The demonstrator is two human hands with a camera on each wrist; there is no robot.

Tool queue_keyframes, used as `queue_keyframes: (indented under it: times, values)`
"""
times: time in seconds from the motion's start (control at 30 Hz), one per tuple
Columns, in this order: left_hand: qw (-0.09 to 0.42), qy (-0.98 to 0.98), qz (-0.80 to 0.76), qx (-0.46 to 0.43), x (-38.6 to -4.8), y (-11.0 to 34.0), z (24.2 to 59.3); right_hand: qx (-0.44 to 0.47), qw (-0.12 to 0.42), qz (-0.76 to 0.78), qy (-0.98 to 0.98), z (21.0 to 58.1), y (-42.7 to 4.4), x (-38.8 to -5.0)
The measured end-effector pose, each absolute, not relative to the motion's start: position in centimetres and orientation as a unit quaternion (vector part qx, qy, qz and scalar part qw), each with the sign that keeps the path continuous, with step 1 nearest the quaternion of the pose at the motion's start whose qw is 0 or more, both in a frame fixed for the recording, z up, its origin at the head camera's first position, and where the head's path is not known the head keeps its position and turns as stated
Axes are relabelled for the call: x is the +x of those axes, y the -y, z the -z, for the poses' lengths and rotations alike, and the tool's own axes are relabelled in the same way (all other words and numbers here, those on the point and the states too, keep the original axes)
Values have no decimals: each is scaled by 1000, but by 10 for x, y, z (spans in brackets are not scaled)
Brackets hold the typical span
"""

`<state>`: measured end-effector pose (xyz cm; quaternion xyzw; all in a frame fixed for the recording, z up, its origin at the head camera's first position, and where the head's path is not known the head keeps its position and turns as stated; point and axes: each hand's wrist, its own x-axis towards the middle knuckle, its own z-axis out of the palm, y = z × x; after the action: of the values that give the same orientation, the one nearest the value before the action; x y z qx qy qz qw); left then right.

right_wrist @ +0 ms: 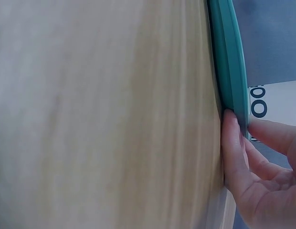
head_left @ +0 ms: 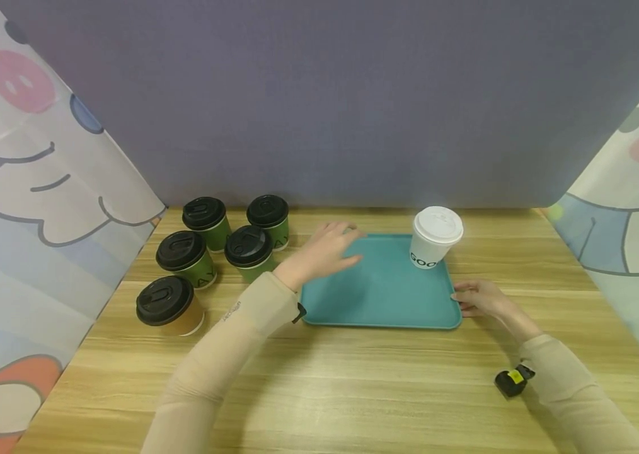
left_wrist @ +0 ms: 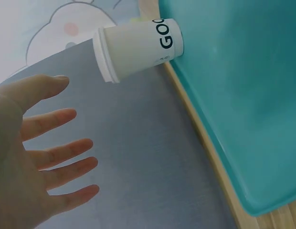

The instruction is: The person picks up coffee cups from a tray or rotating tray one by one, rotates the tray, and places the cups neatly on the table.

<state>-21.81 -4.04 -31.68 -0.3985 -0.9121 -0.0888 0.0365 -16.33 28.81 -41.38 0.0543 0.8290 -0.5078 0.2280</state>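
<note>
A teal tray [head_left: 379, 302] lies on the table with a white lidded paper cup [head_left: 431, 243] upright in its far right corner. My left hand [head_left: 322, 252] hovers over the tray's left side, its fingers spread and holding nothing. In the left wrist view, the left hand [left_wrist: 47, 152] is apart from the white cup [left_wrist: 138, 50]. At the tray's right edge, my right hand [head_left: 481, 299] pinches the rim. The right wrist view shows the right hand [right_wrist: 267, 176] with fingers on both sides of the tray rim [right_wrist: 234, 71].
Several green cups with black lids [head_left: 248, 249] stand left of the tray. A brown cup with a black lid [head_left: 169, 306] is nearest the front among them. Behind the wooden table [head_left: 353, 391] rises a grey panel [head_left: 342, 113], with patterned cloth [head_left: 41, 208] at the sides.
</note>
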Motion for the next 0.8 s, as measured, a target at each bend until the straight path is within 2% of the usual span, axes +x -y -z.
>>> queue_keyframes:
  times: [0.23, 0.6, 0.8]
  values:
    - [-7, 920, 65, -386, -230, 18, 317, 52, 229, 509, -828, 414, -289, -164]
    - [-6, 920, 61, -387, -244, -13, 318, 48, 229, 512, -826, 415, -289, -164]
    - [-22, 920, 66, -387, -252, -30, 320, 45, 229, 515, -825, 415, -289, -164]
